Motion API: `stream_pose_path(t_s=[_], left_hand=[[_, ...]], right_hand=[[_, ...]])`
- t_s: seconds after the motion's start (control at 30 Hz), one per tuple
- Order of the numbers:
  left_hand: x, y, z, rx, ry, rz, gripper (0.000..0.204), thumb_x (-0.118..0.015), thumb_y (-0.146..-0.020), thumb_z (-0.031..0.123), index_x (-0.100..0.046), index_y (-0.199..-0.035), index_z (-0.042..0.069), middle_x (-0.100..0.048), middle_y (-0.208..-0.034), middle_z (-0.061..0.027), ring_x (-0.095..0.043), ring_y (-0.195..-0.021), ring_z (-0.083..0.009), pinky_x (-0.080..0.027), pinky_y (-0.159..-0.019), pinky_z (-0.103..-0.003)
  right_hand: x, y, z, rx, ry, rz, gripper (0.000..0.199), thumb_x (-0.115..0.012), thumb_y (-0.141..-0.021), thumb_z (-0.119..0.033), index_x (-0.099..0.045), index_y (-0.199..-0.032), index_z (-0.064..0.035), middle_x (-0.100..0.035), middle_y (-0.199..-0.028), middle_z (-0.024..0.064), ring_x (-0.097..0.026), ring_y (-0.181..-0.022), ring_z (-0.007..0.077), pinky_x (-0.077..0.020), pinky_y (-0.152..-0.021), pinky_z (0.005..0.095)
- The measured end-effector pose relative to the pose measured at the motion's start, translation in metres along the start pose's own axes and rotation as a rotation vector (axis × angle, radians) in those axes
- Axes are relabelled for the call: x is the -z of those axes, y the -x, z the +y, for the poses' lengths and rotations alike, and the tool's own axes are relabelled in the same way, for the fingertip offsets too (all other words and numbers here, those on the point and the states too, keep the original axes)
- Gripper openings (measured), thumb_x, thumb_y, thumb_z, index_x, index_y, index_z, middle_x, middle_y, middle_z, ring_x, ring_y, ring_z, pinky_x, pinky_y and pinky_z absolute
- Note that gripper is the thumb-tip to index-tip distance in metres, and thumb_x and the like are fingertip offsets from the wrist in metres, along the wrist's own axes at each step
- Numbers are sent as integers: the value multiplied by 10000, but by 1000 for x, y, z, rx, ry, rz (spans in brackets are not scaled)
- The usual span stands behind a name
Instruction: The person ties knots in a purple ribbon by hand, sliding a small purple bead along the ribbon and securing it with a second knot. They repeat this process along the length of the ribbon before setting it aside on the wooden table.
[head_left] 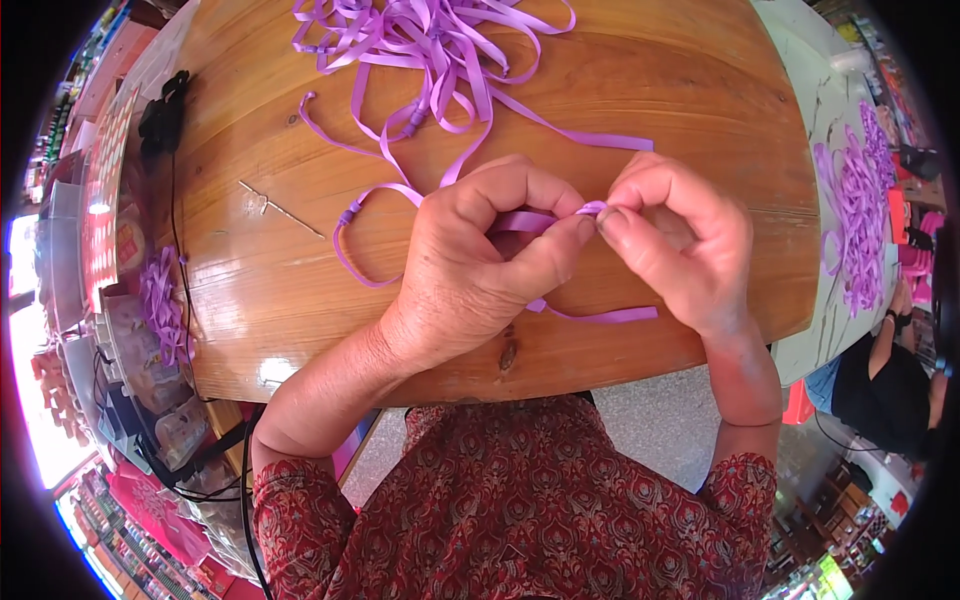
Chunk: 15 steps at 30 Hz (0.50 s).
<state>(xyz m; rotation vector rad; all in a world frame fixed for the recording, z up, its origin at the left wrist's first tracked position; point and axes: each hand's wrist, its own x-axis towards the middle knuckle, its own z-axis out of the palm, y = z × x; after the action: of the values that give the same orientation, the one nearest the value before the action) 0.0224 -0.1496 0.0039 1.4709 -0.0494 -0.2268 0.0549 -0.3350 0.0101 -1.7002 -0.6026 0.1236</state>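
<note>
Purple ribbon, pinched at a bunched spot by the fingertips of the left hand and right hand above the wooden table's right half, looks light, soft and perhaps slippery, likely best gripped close beside that bunching.

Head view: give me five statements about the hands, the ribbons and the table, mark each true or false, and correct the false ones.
1. The left hand and right hand both pinch a purple ribbon. True.
2. The large ribbon heap lies nearer the body than the hands. False: it lies beyond them, at the picture's top.
3. A thin metallic-looking item lies on the wooden table, left of the left hand. True.
4. More purple ribbons lie on a pale surface at the right. True.
5. The person's top is plain blue. False: it is red and patterned.
</note>
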Motion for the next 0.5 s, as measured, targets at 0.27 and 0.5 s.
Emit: stream_pose_path(t_s=[0.27, 0.5], left_hand=[[3, -4, -10, -76, 258, -112, 108, -649, -861, 9, -644, -968, 20, -581, -865, 35, -519, -776, -15, -427, -662, -167], [8, -7, -10, 44, 487, -179, 112, -640, -878, 28, -640, -988, 4, -647, -961, -9, -571, -923, -62, -463, -819, -200]], right_hand=[[6, 2, 9, -406, -602, -36, 80, -628, -876, -89, -622, -889, -10, -587, -791, -19, -493, -711, 15, -398, -616, 165], [-4, -1, 9, 2, -167, 69, 94, -674, -829, -16, -620, -902, 11, -600, -795, 16, -540, -707, 80, -434, -617, 214]])
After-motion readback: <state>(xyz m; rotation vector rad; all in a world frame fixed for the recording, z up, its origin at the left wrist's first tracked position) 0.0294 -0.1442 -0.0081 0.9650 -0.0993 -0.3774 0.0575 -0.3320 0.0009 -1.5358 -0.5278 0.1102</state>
